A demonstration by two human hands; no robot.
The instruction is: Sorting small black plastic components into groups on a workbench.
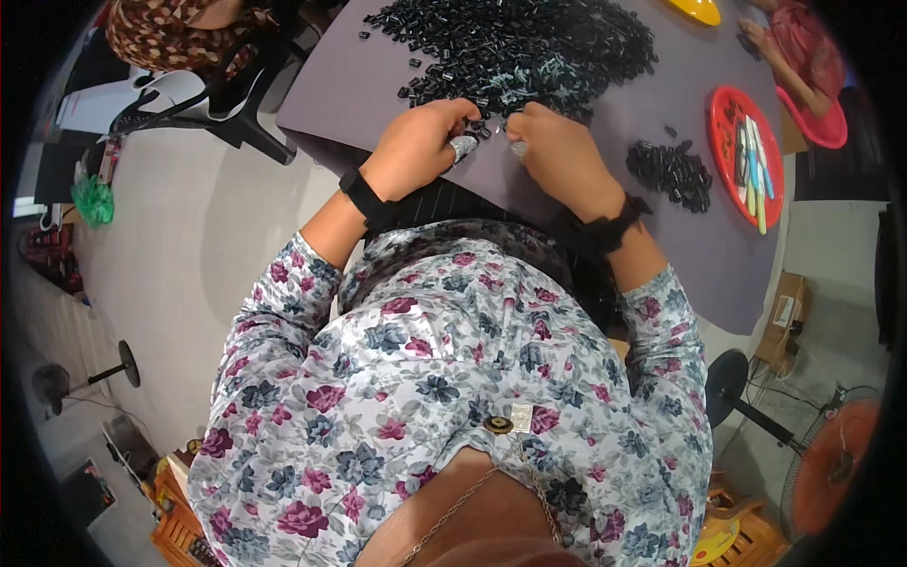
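Observation:
At the near edge of a grey-purple table [326, 94], my left hand [416, 144] is closed, thumb toward fingers. A small black piece [483, 131] shows at its fingertips. Facing it, my right hand [567, 159] is also closed, in a pinch; what it holds, if anything, is too small to make out. Silvery-grey wrapping covers the tips of both thumbs. Just beyond my hands spreads a large pile of small shiny black pieces [529, 38], with greyish-clear bits [515, 85] among them. A smaller heap of black pieces [671, 172] lies right of my right hand.
A red plate [723, 132] at the right holds several knives with white, blue and green handles [756, 175]. A yellow dish [697, 9] sits at the far edge. Another person's arm [798, 85] reaches in there, by a pink basin [824, 123]. A black chair [241, 118] stands left.

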